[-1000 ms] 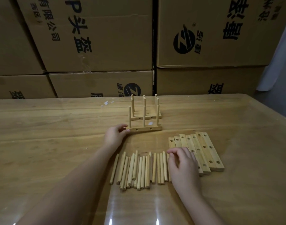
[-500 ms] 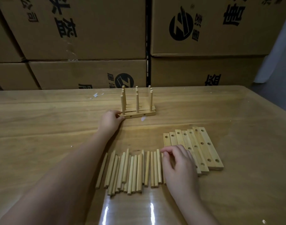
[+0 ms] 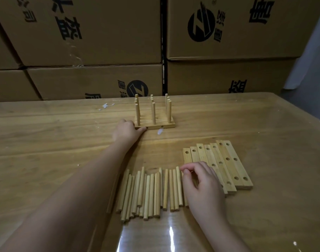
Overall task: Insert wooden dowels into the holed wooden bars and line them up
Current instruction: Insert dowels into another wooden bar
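Filled bars point(image 3: 161, 126): far middle of the table point(image 3: 46, 142), dowels standing up.
Left hand point(image 3: 125, 132): at their left end, thumb touching the nearest bar. Fingers bent; cannot tell if it grips.
Right hand point(image 3: 202, 182): curled over the right side of the loose dowels point(image 3: 148, 193), near. Cannot tell if it holds one.
Holed bars point(image 3: 228, 160): flat, partly under that hand.

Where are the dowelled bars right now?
Head view: the dowelled bars stand far centre on the table, beyond the loose dowels, the left hand gripping their front-left corner.
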{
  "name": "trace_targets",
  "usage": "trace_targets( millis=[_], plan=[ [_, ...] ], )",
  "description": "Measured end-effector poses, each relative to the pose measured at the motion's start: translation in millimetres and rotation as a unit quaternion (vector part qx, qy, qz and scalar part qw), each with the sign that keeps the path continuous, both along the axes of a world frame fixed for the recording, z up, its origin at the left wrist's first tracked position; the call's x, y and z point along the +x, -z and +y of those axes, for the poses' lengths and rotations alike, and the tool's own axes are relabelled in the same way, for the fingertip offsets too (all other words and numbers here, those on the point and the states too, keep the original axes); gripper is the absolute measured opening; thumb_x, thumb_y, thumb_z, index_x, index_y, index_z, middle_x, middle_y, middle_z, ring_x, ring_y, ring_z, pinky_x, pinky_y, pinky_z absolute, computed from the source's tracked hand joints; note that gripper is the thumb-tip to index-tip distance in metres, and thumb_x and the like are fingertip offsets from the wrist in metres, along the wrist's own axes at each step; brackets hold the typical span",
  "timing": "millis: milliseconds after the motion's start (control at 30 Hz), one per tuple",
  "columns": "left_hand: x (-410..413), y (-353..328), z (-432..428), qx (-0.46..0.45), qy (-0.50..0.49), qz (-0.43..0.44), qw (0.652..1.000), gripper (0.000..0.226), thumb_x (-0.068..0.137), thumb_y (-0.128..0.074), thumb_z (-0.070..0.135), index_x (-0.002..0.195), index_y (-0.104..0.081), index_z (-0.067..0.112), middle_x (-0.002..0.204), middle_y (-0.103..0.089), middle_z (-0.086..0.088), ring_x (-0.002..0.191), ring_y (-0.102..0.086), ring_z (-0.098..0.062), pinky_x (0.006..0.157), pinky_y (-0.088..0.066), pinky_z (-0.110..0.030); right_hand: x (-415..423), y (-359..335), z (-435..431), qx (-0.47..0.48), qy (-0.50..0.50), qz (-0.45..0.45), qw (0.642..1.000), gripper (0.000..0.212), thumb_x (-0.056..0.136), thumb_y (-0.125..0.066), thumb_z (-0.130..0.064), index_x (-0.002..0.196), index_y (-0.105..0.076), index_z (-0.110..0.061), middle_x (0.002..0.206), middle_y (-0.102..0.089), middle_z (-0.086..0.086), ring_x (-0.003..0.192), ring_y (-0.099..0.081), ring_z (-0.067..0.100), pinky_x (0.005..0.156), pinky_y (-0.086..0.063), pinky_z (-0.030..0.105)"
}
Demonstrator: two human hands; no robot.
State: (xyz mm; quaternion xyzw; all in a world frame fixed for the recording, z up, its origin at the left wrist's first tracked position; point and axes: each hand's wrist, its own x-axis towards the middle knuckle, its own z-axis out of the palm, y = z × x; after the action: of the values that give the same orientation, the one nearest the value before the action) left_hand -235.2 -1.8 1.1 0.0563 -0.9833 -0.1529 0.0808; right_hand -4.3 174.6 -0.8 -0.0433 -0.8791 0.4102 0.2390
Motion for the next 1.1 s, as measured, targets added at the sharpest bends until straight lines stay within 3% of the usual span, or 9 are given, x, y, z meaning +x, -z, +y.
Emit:
trace_targets(
  millis=[233, 400, 700, 867, 1000, 1100],
  plan=[
    [4, 2, 4, -0.018, -0.006, 0.022, 1.0, 0.055, 0.087, -0.05, 0.063, 0.107, -0.065, 0.013, 0.117, -0.053, -0.006, 0.093, -0.057, -0.021, 0.07, -0.052, -0.034, -1, 1, -1, -0.004, 0.008, 0.004, 1.0, 0.013, 0.086, -0.054, -0.02, 0.084, -0.062, -0.029, 0.084, -0.056, -0.022, 0.088, -0.048, -0.003, 0.075, -0.043, 0.026],
    [4, 1, 7, -0.011, -0.017, 0.023, 1.0, 0.053, 0.088, -0.052, 0.061, 0.103, -0.066, 0.013, 0.117, -0.054, -0.007, 0.088, -0.054, -0.019, 0.063, -0.045, -0.031, 0, 0, 0, -0.006, 0.009, 0.005, 1.0, 0.013, 0.086, -0.055, -0.018, 0.084, -0.063, -0.028, 0.084, -0.056, -0.021, 0.087, -0.049, -0.002, 0.074, -0.044, 0.028],
    [3, 2, 14, 0.004, -0.05, 0.021, 0.999, 0.054, 0.085, -0.053, 0.063, 0.099, -0.067, 0.013, 0.116, -0.053, -0.007, 0.09, -0.057, -0.022, 0.074, -0.055, -0.037, 1, -1, 0, -0.001, 0.003, -0.004, 1.0, 0.013, 0.087, -0.054, -0.02, 0.085, -0.063, -0.029, 0.086, -0.057, -0.022, 0.088, -0.049, -0.003, 0.076, -0.045, 0.026],
    [5, 2, 14, 0.001, -0.027, 0.05, 0.998, 0.063, 0.081, -0.058, 0.065, 0.117, -0.054, 0.013, 0.115, -0.055, -0.007, 0.099, -0.057, -0.023, 0.076, -0.055, -0.039, 1, -1, 0, 0.003, 0.003, -0.008, 1.0, 0.014, 0.087, -0.055, -0.02, 0.084, -0.061, -0.033, 0.084, -0.054, -0.024, 0.088, -0.047, -0.007, 0.074, -0.042, 0.022],
    [6, 1, 15, 0.018, -0.017, 0.067, 0.997, 0.051, 0.086, -0.058, 0.057, 0.115, -0.051, 0.016, 0.112, -0.056, -0.006, 0.094, -0.057, -0.022, 0.069, -0.053, -0.035, 0, -1, -1, 0.006, 0.003, -0.004, 1.0, 0.015, 0.087, -0.055, -0.019, 0.083, -0.061, -0.033, 0.083, -0.054, -0.025, 0.087, -0.048, -0.005, 0.074, -0.043, 0.024],
    [7, 1, 15, 0.002, -0.004, 0.068, 0.998, 0.043, 0.089, -0.056, 0.053, 0.111, -0.052, 0.017, 0.109, -0.056, -0.006, 0.093, -0.057, -0.023, 0.073, -0.055, -0.038, 0, 0, -1, 0.006, 0.002, 0.002, 1.0, 0.015, 0.086, -0.056, -0.019, 0.084, -0.062, -0.032, 0.084, -0.056, -0.024, 0.087, -0.05, -0.004, 0.075, -0.045, 0.026]
  ],
)
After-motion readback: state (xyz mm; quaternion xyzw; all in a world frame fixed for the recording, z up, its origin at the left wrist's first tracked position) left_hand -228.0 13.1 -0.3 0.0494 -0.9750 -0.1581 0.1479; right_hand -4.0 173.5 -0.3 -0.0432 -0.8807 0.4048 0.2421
